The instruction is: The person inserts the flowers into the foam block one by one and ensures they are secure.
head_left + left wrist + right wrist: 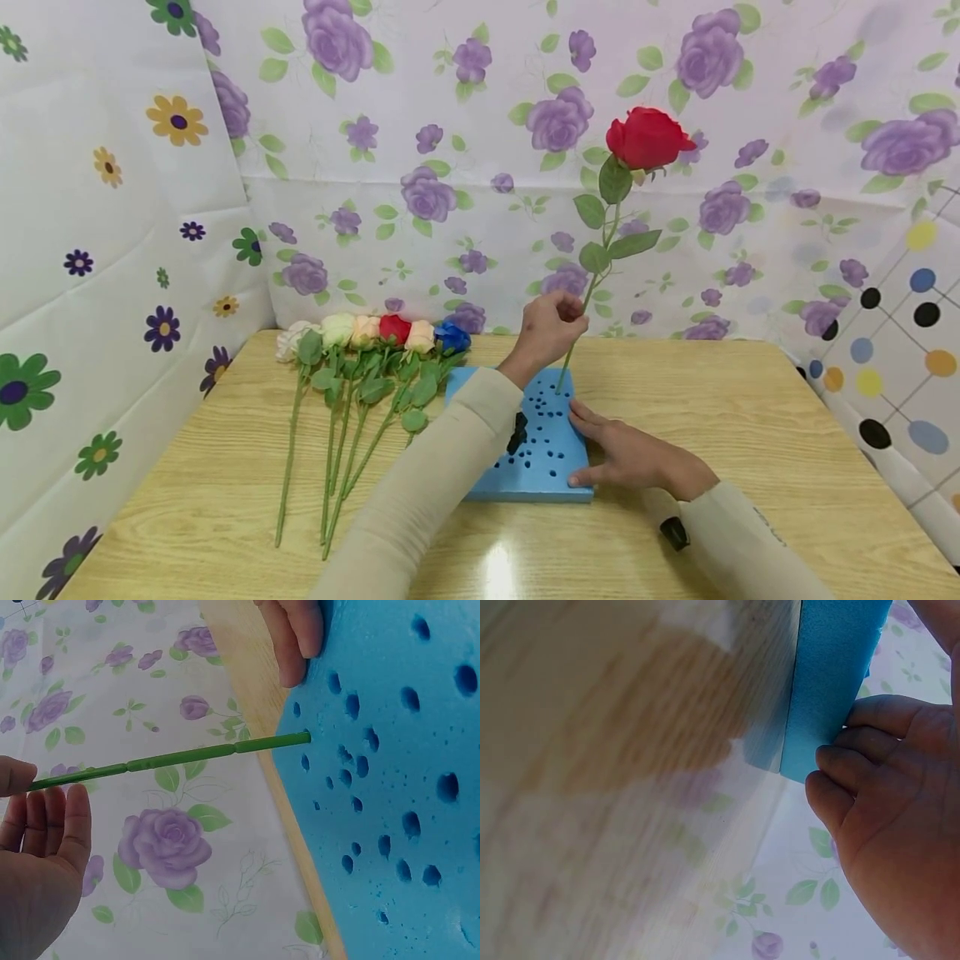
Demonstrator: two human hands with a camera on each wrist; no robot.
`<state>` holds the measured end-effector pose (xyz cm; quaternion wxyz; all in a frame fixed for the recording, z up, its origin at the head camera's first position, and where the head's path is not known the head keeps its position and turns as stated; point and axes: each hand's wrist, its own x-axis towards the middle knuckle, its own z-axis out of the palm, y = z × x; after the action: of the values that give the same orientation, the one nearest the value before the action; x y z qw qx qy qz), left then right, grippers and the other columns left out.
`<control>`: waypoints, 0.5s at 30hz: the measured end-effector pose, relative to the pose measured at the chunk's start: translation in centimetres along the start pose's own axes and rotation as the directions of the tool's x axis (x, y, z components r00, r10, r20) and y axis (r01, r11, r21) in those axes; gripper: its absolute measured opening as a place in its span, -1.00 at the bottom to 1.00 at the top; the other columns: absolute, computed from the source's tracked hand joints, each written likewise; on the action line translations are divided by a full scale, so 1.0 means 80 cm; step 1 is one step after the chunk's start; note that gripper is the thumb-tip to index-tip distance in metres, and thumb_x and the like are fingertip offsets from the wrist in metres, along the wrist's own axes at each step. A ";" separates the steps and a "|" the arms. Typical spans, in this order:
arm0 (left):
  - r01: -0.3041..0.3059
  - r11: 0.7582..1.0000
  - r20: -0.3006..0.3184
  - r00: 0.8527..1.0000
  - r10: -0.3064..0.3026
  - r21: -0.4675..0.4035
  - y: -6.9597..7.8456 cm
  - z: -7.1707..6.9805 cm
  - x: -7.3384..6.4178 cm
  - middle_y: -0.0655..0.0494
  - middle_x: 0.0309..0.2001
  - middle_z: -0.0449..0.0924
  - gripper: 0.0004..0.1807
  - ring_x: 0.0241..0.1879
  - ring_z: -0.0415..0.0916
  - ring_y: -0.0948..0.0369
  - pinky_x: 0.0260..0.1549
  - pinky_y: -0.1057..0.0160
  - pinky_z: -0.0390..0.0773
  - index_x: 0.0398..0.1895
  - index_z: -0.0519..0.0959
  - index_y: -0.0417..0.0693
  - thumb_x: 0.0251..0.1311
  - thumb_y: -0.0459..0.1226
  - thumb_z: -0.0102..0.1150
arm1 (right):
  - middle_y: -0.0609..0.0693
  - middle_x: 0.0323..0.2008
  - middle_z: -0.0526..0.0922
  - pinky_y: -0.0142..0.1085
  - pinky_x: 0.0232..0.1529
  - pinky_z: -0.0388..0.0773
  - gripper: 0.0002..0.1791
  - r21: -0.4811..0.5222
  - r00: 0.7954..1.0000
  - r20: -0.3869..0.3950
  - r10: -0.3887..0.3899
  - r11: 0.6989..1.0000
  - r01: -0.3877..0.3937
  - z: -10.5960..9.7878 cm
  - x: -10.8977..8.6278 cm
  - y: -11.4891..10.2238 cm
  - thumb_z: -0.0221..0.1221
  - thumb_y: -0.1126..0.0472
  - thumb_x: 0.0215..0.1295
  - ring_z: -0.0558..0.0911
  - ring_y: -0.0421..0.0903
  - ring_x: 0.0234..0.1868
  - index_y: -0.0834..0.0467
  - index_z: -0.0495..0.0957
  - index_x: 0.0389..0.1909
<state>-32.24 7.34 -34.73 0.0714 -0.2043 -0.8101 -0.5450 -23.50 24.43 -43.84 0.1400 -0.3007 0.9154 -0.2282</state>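
A red artificial rose [649, 140] stands tall with a slight lean, its bloom up against the curtain. Thumb and fingers of my left hand [548, 332] pinch its green stem [184, 756] partway down. The stem's lower tip meets the blue foam block [315, 847] at a hole near the far edge; how deep it sits I cannot tell. Along the block's right side rests my right hand [626, 454], fingers extended and thumb by the near corner. In the right wrist view its fingertips [829, 796] touch the block's side wall [821, 697].
Left of the block lie several artificial roses: white, cream, peach, red [394, 330] and blue [452, 337], stems toward me. The wooden table [720, 400] backs onto a purple-flowered curtain [427, 196]. Many holes dot the foam. My left forearm covers part of the block.
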 end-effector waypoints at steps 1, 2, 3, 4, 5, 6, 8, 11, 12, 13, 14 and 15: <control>0.002 1.000 0.001 1.000 -0.002 0.000 0.000 0.000 0.000 0.08 -0.28 0.60 -0.89 -0.26 0.56 0.23 -0.22 0.37 0.60 -0.17 0.62 -0.18 0.31 -0.33 0.27 | 0.24 0.56 -0.11 0.12 0.42 0.16 0.17 0.002 1.000 0.001 0.000 1.000 0.000 0.000 0.000 0.000 0.28 -0.35 0.19 0.04 0.24 0.52 0.40 0.06 0.50; 0.004 1.000 0.001 1.000 -0.004 0.002 0.001 0.000 0.000 0.08 -0.29 0.60 -0.90 -0.27 0.56 0.23 -0.23 0.37 0.60 -0.18 0.62 -0.17 0.31 -0.33 0.27 | 0.24 0.56 -0.11 0.12 0.42 0.15 0.17 0.005 1.000 0.002 -0.001 1.000 0.001 0.000 0.000 0.000 0.28 -0.34 0.19 0.04 0.24 0.52 0.40 0.05 0.50; 0.007 1.000 0.003 1.000 -0.007 0.002 0.001 0.000 0.001 0.09 -0.29 0.61 -0.91 -0.27 0.56 0.23 -0.22 0.36 0.60 -0.19 0.62 -0.15 0.31 -0.32 0.27 | 0.25 0.56 -0.12 0.12 0.43 0.15 0.17 0.006 1.000 0.003 -0.001 1.000 0.001 0.000 0.000 0.000 0.28 -0.34 0.19 0.04 0.24 0.52 0.41 0.05 0.50; 0.010 1.000 0.005 1.000 -0.010 0.004 0.002 0.000 0.001 0.09 -0.29 0.61 -0.92 -0.27 0.56 0.23 -0.22 0.36 0.60 -0.19 0.62 -0.14 0.32 -0.32 0.27 | 0.25 0.56 -0.12 0.12 0.43 0.14 0.17 0.008 1.000 0.004 -0.001 1.000 0.001 -0.001 0.000 0.000 0.28 -0.34 0.19 0.03 0.25 0.52 0.41 0.05 0.50; 0.011 1.000 0.006 1.000 -0.011 0.005 0.003 0.000 0.001 0.09 -0.28 0.61 -0.92 -0.27 0.56 0.23 -0.22 0.36 0.60 -0.20 0.62 -0.13 0.32 -0.31 0.27 | 0.25 0.56 -0.12 0.13 0.43 0.14 0.17 0.009 1.000 0.005 -0.001 1.000 0.001 -0.001 0.000 0.000 0.28 -0.33 0.19 0.03 0.25 0.52 0.41 0.04 0.50; 0.012 1.000 0.007 1.000 -0.012 0.007 0.003 0.000 0.001 0.09 -0.28 0.62 -0.92 -0.27 0.56 0.23 -0.21 0.36 0.60 -0.20 0.63 -0.12 0.32 -0.31 0.27 | 0.25 0.56 -0.13 0.13 0.43 0.14 0.17 0.010 1.000 0.006 -0.002 1.000 0.002 -0.001 0.000 -0.001 0.28 -0.33 0.19 0.02 0.25 0.52 0.41 0.04 0.50; 0.014 1.000 0.007 1.000 -0.014 0.009 0.003 0.001 0.002 0.09 -0.28 0.63 -0.92 -0.26 0.57 0.23 -0.21 0.36 0.60 -0.20 0.63 -0.12 0.32 -0.31 0.28 | 0.26 0.56 -0.13 0.13 0.43 0.13 0.17 0.010 1.000 0.007 -0.004 1.000 0.003 -0.001 0.000 -0.001 0.28 -0.34 0.20 0.02 0.25 0.52 0.41 0.04 0.50; 0.014 1.000 0.007 1.000 -0.014 0.012 0.003 0.002 0.003 0.09 -0.28 0.63 -0.92 -0.26 0.57 0.23 -0.20 0.35 0.61 -0.20 0.64 -0.12 0.32 -0.30 0.28 | 0.27 0.56 -0.13 0.14 0.43 0.12 0.17 0.008 1.000 0.006 -0.008 1.000 0.008 -0.001 0.001 0.000 0.28 -0.33 0.20 0.02 0.25 0.52 0.42 0.04 0.50; 0.014 1.000 0.009 1.000 -0.014 0.013 0.003 0.002 0.003 0.10 -0.28 0.63 -0.92 -0.26 0.57 0.23 -0.20 0.35 0.61 -0.20 0.64 -0.12 0.32 -0.30 0.28 | 0.27 0.56 -0.13 0.14 0.43 0.13 0.17 0.005 1.000 0.005 -0.009 1.000 0.009 -0.001 0.001 0.000 0.28 -0.34 0.20 0.02 0.25 0.52 0.42 0.04 0.50; 0.015 1.000 0.011 1.000 -0.015 0.014 0.003 0.002 0.003 0.10 -0.28 0.63 -0.92 -0.26 0.57 0.23 -0.20 0.34 0.61 -0.20 0.64 -0.12 0.33 -0.30 0.28 | 0.27 0.56 -0.13 0.14 0.43 0.13 0.17 0.003 1.000 0.005 -0.011 1.000 0.011 -0.001 0.001 0.000 0.28 -0.33 0.20 0.02 0.26 0.52 0.42 0.04 0.50; 0.015 1.000 0.014 1.000 -0.015 0.014 0.003 0.001 0.003 0.10 -0.28 0.63 -0.92 -0.26 0.57 0.23 -0.20 0.34 0.61 -0.20 0.64 -0.12 0.33 -0.29 0.28 | 0.27 0.56 -0.13 0.14 0.43 0.13 0.17 0.000 1.000 0.004 -0.012 1.000 0.012 -0.001 0.001 0.000 0.28 -0.33 0.20 0.02 0.26 0.52 0.42 0.04 0.50; 0.016 1.000 0.018 1.000 -0.016 0.016 0.002 0.001 0.003 0.10 -0.29 0.63 -0.92 -0.26 0.57 0.23 -0.20 0.33 0.61 -0.21 0.64 -0.12 0.33 -0.29 0.27 | 0.27 0.56 -0.12 0.14 0.43 0.13 0.17 -0.004 1.000 0.003 -0.013 1.000 0.013 -0.001 0.001 0.001 0.28 -0.33 0.20 0.02 0.26 0.52 0.42 0.04 0.50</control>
<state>-32.35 7.55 -34.52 0.0612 -0.2024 -0.8165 -0.5372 -23.62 24.46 -43.79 0.1393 -0.3073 0.9136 -0.2268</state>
